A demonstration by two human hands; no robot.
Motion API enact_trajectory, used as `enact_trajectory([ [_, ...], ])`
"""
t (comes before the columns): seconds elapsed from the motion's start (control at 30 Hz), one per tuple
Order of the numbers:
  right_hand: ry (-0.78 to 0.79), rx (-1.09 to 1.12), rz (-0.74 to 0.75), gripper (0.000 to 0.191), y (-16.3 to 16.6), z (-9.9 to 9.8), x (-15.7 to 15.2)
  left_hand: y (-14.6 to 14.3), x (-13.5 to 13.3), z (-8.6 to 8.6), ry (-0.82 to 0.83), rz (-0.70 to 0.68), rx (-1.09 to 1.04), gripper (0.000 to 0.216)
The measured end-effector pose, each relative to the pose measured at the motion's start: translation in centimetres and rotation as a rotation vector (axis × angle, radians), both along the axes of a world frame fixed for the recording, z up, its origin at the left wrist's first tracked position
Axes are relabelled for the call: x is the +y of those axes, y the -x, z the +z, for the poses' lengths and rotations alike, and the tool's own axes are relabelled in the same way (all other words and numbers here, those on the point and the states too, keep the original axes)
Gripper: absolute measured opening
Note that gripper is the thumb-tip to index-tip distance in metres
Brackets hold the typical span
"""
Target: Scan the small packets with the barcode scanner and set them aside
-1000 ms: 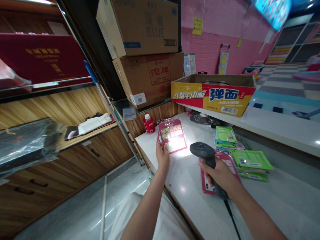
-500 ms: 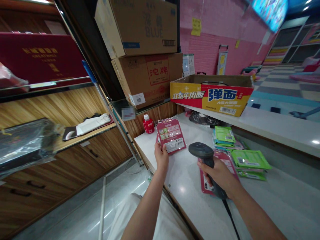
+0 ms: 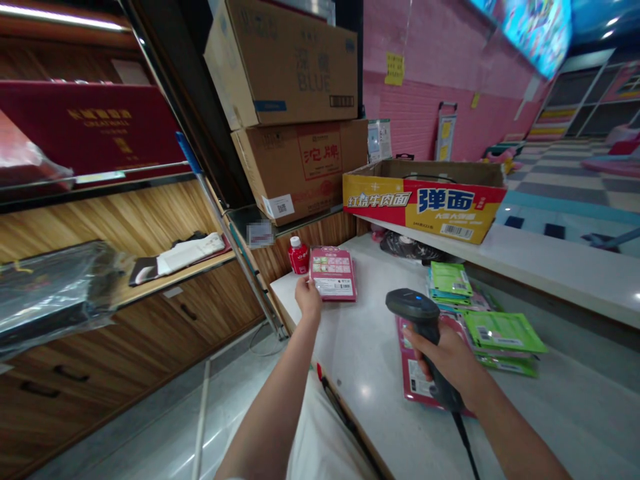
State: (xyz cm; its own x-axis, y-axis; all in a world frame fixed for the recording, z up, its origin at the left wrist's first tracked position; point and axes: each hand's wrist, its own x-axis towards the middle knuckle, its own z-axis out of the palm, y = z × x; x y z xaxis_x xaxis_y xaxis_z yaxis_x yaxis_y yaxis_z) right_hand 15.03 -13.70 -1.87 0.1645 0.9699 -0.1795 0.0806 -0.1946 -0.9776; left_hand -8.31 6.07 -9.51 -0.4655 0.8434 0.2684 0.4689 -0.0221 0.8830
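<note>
My left hand [image 3: 308, 298] pinches the lower left corner of a pink packet [image 3: 333, 273], which lies low over the white counter [image 3: 370, 353] beside a small red bottle [image 3: 299, 256]. My right hand [image 3: 445, 357] is wrapped round the handle of a black barcode scanner [image 3: 419, 319], its head pointing towards the packet. Under that hand another pink packet [image 3: 416, 373] lies flat on the counter. The scanner's cable [image 3: 464, 433] trails down towards me.
Green packets [image 3: 500, 331] and a second green stack [image 3: 450, 280] lie right of the scanner. An open yellow-and-red carton [image 3: 425, 197] stands on the raised ledge. Two stacked cardboard boxes [image 3: 295, 113] sit behind the bottle. Wooden shelves and drawers [image 3: 125, 293] fill the left.
The left hand has lowered the pink packet from upright in front of the scanner to nearly flat by the red bottle. The scanner's bright light on the packet has gone out.
</note>
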Motion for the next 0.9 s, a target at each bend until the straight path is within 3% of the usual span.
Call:
enact_trajectory([
  [0.13,0.009,-0.004,0.010,0.031,0.0,0.1,-0.1,0.7,-0.2,0.3,0.122,0.007,0.206,0.023],
  [0.27,0.040,-0.008,0.003,0.032,0.0,0.4,-0.2,1.0,-2.3,0.0,0.208,-0.017,0.577,0.036],
  [0.43,0.060,-0.016,0.038,0.033,-0.2,0.2,0.0,0.8,-3.8,-0.6,0.193,-0.160,0.705,0.044],
  [0.63,-0.020,0.022,-0.013,0.034,-0.7,-0.5,0.4,0.0,-3.9,0.1,0.223,-0.150,0.727,0.040],
  [0.77,-0.047,0.019,-0.041,0.033,-1.7,-0.1,0.8,-2.3,-5.9,0.7,0.053,-0.154,0.664,0.042],
  [0.83,-0.054,0.022,-0.058,0.032,-2.3,0.1,1.0,-4.4,-7.5,0.7,-0.018,-0.298,0.552,0.035],
  [0.9,-0.047,0.036,-0.082,0.032,-2.7,0.4,1.0,-6.9,-9.4,0.5,0.033,-0.530,0.377,0.019],
])
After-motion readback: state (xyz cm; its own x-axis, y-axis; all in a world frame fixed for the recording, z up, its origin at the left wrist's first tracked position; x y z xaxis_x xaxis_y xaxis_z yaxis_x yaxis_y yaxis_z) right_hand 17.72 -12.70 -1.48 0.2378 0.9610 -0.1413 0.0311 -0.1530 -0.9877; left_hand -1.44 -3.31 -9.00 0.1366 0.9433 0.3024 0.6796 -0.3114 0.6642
